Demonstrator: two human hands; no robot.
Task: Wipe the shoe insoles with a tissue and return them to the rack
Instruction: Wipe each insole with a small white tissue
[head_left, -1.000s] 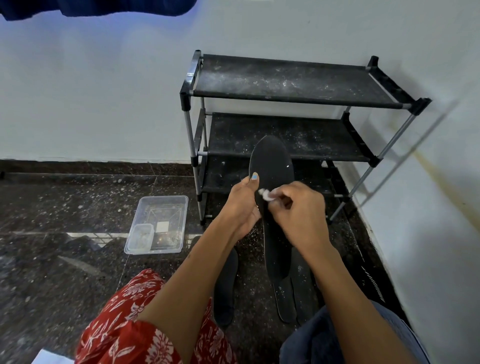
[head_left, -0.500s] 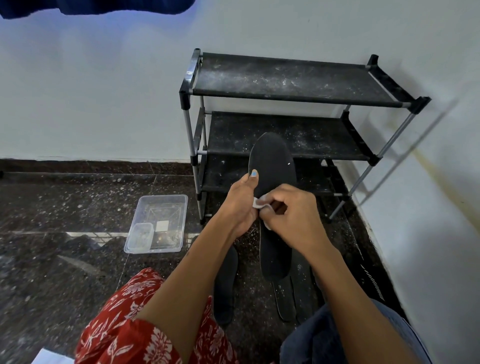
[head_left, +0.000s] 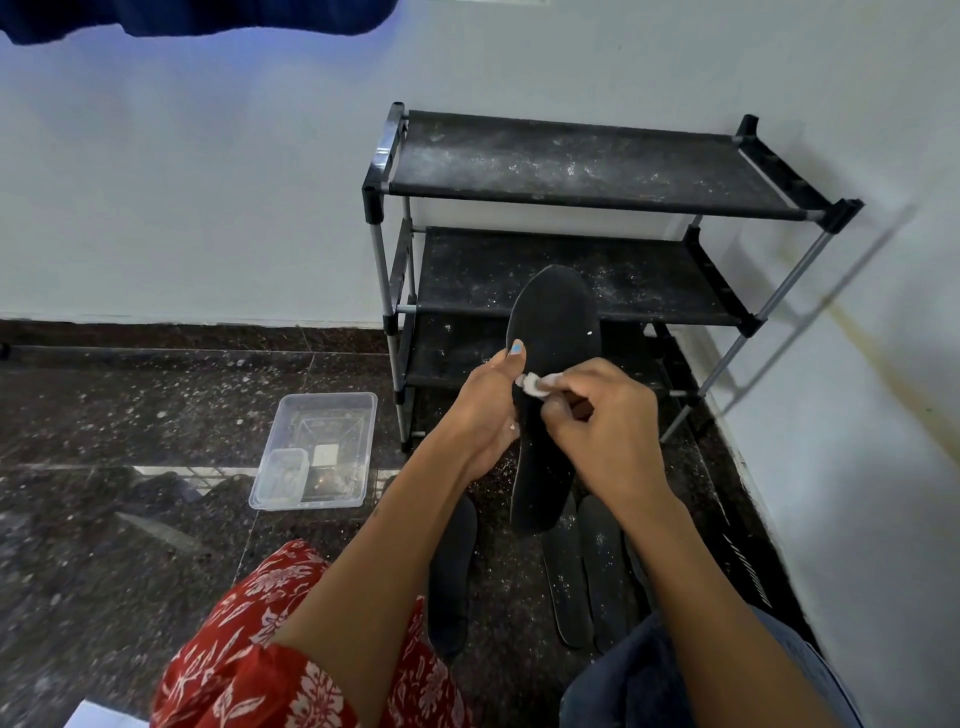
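Head camera, as I watched remotely: the left hand (head_left: 483, 410) gripped a black insole (head_left: 550, 395) upright before the three-tier rack (head_left: 571, 171), while the right hand (head_left: 597, 421) pinched a crumpled tissue (head_left: 535, 384) against its surface; more insoles (head_left: 566, 571) lay on the speckled floor (head_left: 130, 415) below, a clear plastic tub (head_left: 332, 410) nearby

Both forearms reach forward, hands meeting at centre. Left hand (head_left: 485, 410) grips the insole (head_left: 550, 395) at its left edge, thumb up along the rim. Right hand (head_left: 597, 415) has fingers curled, pinching a small wad of tissue (head_left: 532, 383) against the insole face.
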